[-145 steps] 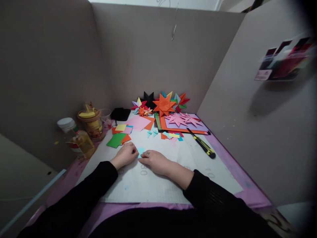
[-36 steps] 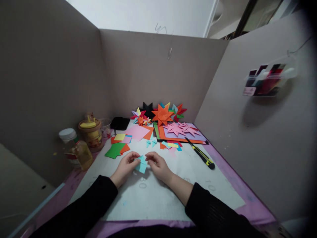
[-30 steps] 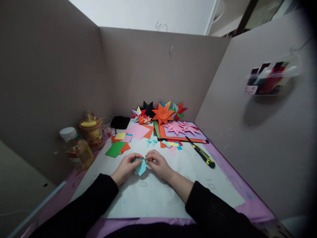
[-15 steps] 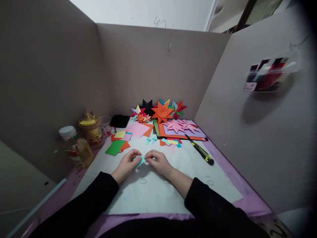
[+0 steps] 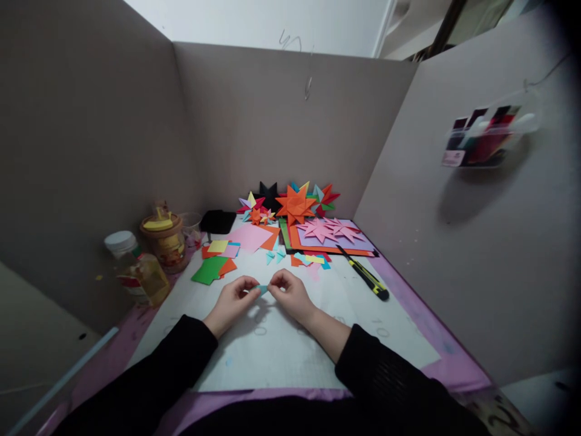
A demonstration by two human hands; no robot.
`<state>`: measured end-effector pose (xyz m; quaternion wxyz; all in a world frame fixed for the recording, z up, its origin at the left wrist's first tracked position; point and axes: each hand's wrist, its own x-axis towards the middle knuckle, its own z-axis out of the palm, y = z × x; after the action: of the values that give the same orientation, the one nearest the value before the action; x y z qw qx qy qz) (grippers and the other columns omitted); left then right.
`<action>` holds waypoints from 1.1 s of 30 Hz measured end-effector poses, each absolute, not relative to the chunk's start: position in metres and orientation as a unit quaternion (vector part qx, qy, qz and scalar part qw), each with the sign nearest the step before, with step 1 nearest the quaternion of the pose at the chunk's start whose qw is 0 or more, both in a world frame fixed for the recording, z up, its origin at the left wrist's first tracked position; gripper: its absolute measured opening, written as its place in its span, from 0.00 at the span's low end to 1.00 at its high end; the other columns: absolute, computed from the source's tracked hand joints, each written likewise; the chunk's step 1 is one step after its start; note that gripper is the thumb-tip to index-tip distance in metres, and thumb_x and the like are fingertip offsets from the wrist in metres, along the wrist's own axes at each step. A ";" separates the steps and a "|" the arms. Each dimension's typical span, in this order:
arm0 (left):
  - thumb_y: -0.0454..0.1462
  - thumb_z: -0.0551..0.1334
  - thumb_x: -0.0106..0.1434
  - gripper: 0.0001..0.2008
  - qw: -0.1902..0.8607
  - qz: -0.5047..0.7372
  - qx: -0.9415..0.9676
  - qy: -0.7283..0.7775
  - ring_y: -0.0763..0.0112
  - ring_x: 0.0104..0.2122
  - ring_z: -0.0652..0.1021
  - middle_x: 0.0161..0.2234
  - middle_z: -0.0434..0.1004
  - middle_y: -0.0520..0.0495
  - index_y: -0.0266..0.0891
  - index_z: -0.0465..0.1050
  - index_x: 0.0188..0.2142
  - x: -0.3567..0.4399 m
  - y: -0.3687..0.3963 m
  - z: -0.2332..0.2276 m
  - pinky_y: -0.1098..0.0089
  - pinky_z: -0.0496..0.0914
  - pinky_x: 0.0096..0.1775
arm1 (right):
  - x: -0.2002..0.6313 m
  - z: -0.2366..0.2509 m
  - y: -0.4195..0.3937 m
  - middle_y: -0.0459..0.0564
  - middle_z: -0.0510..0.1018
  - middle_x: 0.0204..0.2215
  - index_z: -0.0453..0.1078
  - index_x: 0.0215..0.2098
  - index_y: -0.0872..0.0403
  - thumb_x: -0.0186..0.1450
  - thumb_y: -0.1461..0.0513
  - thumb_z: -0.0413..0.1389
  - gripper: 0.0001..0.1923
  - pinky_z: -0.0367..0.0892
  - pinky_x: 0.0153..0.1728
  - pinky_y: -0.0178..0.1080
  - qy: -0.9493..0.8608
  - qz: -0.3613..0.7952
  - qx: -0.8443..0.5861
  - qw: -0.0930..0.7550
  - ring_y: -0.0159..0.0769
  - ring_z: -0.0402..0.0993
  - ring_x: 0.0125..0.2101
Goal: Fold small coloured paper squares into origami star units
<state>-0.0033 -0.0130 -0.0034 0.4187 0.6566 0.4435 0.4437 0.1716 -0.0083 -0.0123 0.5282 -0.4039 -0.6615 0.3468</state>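
Observation:
Between my hands is a small piece of light blue folded paper [image 5: 262, 290], held just above the white sheet [image 5: 272, 363]. My left hand [image 5: 235, 300] pinches its left side, thumb against fingers. From the right, my right hand [image 5: 292, 297] pinches the other end with thumb and forefinger. Much of the paper is hidden behind the fingers. Beyond my hands lie small light blue folded pieces [image 5: 275, 257] of a similar colour. Left of them are a green paper [image 5: 209, 270] and a yellow square [image 5: 218, 246]; right of them is a pile of small coloured papers [image 5: 313, 259].
A black and yellow utility knife [image 5: 365, 275] lies at the right. Folded paper stars, among them an orange star [image 5: 296, 204] and pink stars [image 5: 320, 229], sit at the back. A bottle [image 5: 140, 272] and a lidded jar [image 5: 166, 242] stand left. Grey panels [image 5: 281, 121] enclose the table.
The light blue paper has been turned so that less of it shows between my fingers. My right hand's fingers have shifted slightly, and the whole view has moved a little.

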 end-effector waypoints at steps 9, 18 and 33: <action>0.43 0.62 0.54 0.11 0.372 0.441 0.676 0.459 0.69 0.30 0.73 0.29 0.75 0.48 0.37 0.72 0.30 -0.003 -0.014 -0.003 0.72 0.67 0.32 | 0.172 -0.011 -0.010 0.44 0.69 0.24 0.65 0.28 0.54 0.55 0.67 0.52 0.02 0.64 0.31 0.34 -0.683 0.328 -0.396 0.519 0.30 0.66 0.27; 0.42 0.60 0.55 0.10 0.348 0.442 0.676 0.475 0.70 0.26 0.72 0.25 0.75 0.50 0.37 0.74 0.27 -0.004 -0.014 -0.001 0.74 0.65 0.29 | 0.174 -0.009 -0.012 0.45 0.71 0.25 0.67 0.28 0.54 0.55 0.69 0.50 0.06 0.64 0.33 0.35 -0.718 0.286 -0.378 0.510 0.31 0.67 0.28; 0.37 0.55 0.61 0.08 0.172 0.380 0.815 0.402 0.69 0.31 0.72 0.30 0.73 0.46 0.39 0.71 0.31 -0.006 -0.017 0.000 0.71 0.65 0.35 | 0.168 -0.005 -0.015 0.44 0.70 0.27 0.64 0.33 0.54 0.56 0.66 0.54 0.06 0.64 0.32 0.34 -0.671 0.351 -0.383 0.529 0.30 0.67 0.27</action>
<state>-0.0060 -0.0173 -0.0004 0.1716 0.8153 0.4015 0.3803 0.1681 -0.0155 -0.0048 0.5294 -0.3831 -0.6705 0.3512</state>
